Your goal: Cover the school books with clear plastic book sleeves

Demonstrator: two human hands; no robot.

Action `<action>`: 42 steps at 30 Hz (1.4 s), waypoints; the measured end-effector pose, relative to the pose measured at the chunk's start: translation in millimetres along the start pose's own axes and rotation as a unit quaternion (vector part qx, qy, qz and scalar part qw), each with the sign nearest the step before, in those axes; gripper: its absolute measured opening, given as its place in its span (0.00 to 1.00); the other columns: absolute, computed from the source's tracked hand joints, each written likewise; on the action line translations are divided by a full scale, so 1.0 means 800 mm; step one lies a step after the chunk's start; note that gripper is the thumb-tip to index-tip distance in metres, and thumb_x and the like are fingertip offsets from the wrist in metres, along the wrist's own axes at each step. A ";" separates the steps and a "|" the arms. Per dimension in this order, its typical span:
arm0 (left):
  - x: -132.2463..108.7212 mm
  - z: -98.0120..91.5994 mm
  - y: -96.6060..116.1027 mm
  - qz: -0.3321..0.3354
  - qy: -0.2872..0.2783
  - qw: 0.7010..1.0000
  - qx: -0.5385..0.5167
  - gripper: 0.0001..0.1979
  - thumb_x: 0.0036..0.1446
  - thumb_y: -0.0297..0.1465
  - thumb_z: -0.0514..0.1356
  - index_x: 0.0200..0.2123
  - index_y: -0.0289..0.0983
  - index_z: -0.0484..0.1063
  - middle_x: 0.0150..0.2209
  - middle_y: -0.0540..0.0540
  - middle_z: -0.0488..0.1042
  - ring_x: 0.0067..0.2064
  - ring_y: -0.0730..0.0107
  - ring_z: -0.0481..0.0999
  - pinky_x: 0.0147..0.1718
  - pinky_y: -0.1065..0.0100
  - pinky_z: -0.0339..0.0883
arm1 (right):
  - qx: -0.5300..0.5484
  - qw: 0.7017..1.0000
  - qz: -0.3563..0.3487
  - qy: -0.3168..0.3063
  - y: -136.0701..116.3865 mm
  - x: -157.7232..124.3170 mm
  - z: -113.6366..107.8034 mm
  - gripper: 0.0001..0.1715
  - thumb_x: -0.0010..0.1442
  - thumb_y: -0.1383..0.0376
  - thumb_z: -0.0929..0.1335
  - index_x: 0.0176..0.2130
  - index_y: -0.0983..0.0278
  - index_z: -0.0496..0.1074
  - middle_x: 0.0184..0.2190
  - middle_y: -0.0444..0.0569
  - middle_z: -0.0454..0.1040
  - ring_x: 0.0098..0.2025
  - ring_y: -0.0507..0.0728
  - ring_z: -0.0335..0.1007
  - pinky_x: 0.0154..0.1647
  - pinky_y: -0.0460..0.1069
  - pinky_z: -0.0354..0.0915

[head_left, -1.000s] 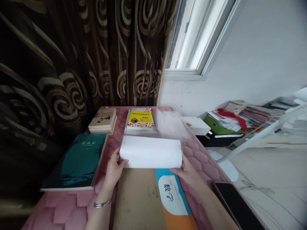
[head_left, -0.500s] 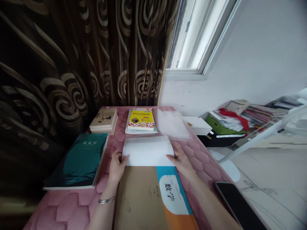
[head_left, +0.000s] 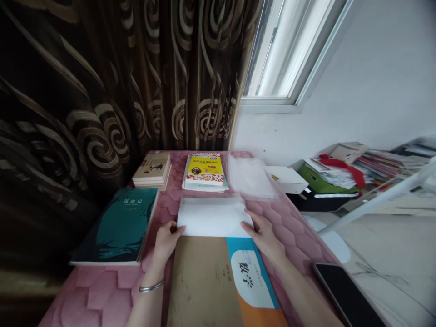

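Note:
A white sheet (head_left: pixel 214 217) curves up across the far end of a textbook (head_left: pixel 204 281) with a brown, blue and orange cover. My left hand (head_left: pixel 167 238) pinches the sheet's left edge, thumb in front and fingers partly hidden behind. At the right edge, my right hand (head_left: pixel 265 231) holds it the same way, the thumb lying on the white face. Whether the sheet is part of the book or a separate piece, I cannot tell. The textbook lies flat between my forearms, its near end cut off by the frame.
On the pink padded tabletop (head_left: pixel 102 290) lie a teal book (head_left: pixel 124 227) at left, small stacked books (head_left: pixel 152 169), a yellow-covered book (head_left: pixel 205 168) and clear plastic sleeves (head_left: pixel 250 177) behind. A phone (head_left: pixel 344 290) rests at the right edge, near a white box (head_left: pixel 288 179).
My right hand has shifted slightly down along the sheet's right edge, and the sheet looks a little flatter. The whole view has moved a little, so everything appears further right.

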State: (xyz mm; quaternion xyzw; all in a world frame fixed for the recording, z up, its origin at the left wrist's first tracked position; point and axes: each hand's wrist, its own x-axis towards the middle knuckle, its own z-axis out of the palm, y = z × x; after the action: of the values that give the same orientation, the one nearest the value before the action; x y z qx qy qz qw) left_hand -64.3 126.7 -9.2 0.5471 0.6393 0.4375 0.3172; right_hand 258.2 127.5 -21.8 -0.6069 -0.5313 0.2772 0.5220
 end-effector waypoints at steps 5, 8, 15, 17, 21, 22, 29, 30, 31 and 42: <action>0.002 0.013 0.002 -0.017 0.055 0.998 -0.002 0.08 0.42 0.36 0.65 0.25 0.41 0.70 0.25 0.49 0.76 0.28 0.62 0.76 0.30 0.65 0.64 | 0.032 0.994 0.048 -0.098 -0.008 -0.009 0.003 0.33 0.43 0.57 0.76 0.49 0.59 0.75 0.39 0.46 0.78 0.32 0.57 0.73 0.32 0.52 0.71; 0.003 0.017 -0.002 -0.026 0.088 0.996 -0.007 0.14 0.41 0.35 0.65 0.33 0.40 0.69 0.27 0.49 0.75 0.29 0.60 0.77 0.33 0.62 0.67 | 0.047 0.995 0.039 -0.078 -0.007 -0.011 0.005 0.32 0.42 0.59 0.76 0.49 0.59 0.76 0.36 0.44 0.78 0.30 0.55 0.71 0.30 0.51 0.70; 0.001 0.019 -0.016 -0.038 0.036 0.998 -0.041 0.39 0.35 0.31 0.71 0.54 0.35 0.63 0.40 0.41 0.76 0.43 0.55 0.78 0.42 0.59 0.68 | 0.026 0.997 0.049 -0.059 -0.009 -0.012 0.006 0.36 0.42 0.58 0.76 0.52 0.58 0.74 0.43 0.46 0.78 0.35 0.58 0.73 0.35 0.53 0.70; 0.002 0.019 -0.014 -0.052 0.038 0.998 -0.028 0.40 0.37 0.30 0.71 0.56 0.34 0.62 0.40 0.41 0.77 0.42 0.55 0.78 0.42 0.59 0.68 | 0.005 0.996 0.047 -0.070 -0.010 -0.012 0.004 0.37 0.43 0.58 0.75 0.54 0.58 0.72 0.46 0.48 0.77 0.38 0.59 0.73 0.38 0.54 0.71; 0.007 0.018 -0.005 -0.080 0.015 0.997 0.008 0.33 0.43 0.30 0.69 0.54 0.33 0.65 0.40 0.39 0.78 0.42 0.57 0.79 0.42 0.62 0.67 | -0.032 0.995 0.011 -0.099 -0.007 -0.010 0.003 0.43 0.41 0.60 0.76 0.57 0.58 0.70 0.53 0.49 0.73 0.52 0.64 0.69 0.52 0.57 0.66; 0.009 0.017 -0.002 -0.081 -0.004 0.996 0.021 0.29 0.45 0.29 0.68 0.52 0.33 0.66 0.41 0.39 0.78 0.42 0.58 0.79 0.42 0.64 0.67 | -0.042 0.993 0.010 -0.107 -0.005 -0.009 0.003 0.43 0.41 0.60 0.76 0.57 0.58 0.69 0.54 0.50 0.72 0.54 0.64 0.68 0.54 0.57 0.65; 0.013 0.021 0.011 -0.095 -0.013 0.990 0.102 0.16 0.50 0.31 0.66 0.43 0.36 0.70 0.38 0.42 0.79 0.40 0.60 0.79 0.37 0.68 0.65 | -0.065 0.993 0.042 -0.084 0.008 0.002 0.012 0.46 0.40 0.59 0.75 0.59 0.59 0.67 0.59 0.52 0.68 0.57 0.66 0.66 0.57 0.59 0.63; 0.013 0.023 0.011 -0.101 -0.001 0.989 0.104 0.17 0.50 0.32 0.66 0.43 0.36 0.70 0.39 0.40 0.79 0.41 0.58 0.79 0.38 0.67 0.65 | -0.060 0.994 0.047 -0.076 0.009 0.004 0.013 0.47 0.39 0.59 0.76 0.58 0.60 0.67 0.58 0.52 0.69 0.57 0.67 0.66 0.57 0.59 0.63; 0.014 0.024 0.011 -0.106 0.009 0.989 0.103 0.19 0.49 0.32 0.66 0.44 0.35 0.69 0.39 0.39 0.79 0.41 0.57 0.79 0.38 0.66 0.65 | -0.053 0.995 0.053 -0.069 0.009 0.006 0.014 0.48 0.37 0.59 0.76 0.58 0.61 0.67 0.57 0.53 0.70 0.57 0.67 0.67 0.56 0.59 0.63; 0.051 0.027 0.015 -0.106 0.000 0.990 -0.088 0.20 0.39 0.32 0.71 0.36 0.34 0.72 0.34 0.40 0.79 0.38 0.54 0.79 0.35 0.62 0.69 | 0.159 0.978 0.131 -0.029 0.001 0.033 0.028 0.30 0.33 0.58 0.77 0.39 0.58 0.73 0.33 0.46 0.81 0.36 0.66 0.78 0.35 0.57 0.72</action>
State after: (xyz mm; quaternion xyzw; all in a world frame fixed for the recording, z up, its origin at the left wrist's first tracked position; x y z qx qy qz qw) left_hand -48.2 171.3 -4.1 0.4461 0.6527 0.4563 0.4084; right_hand 246.1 160.1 -23.3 -0.5726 -0.4109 0.4415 0.5554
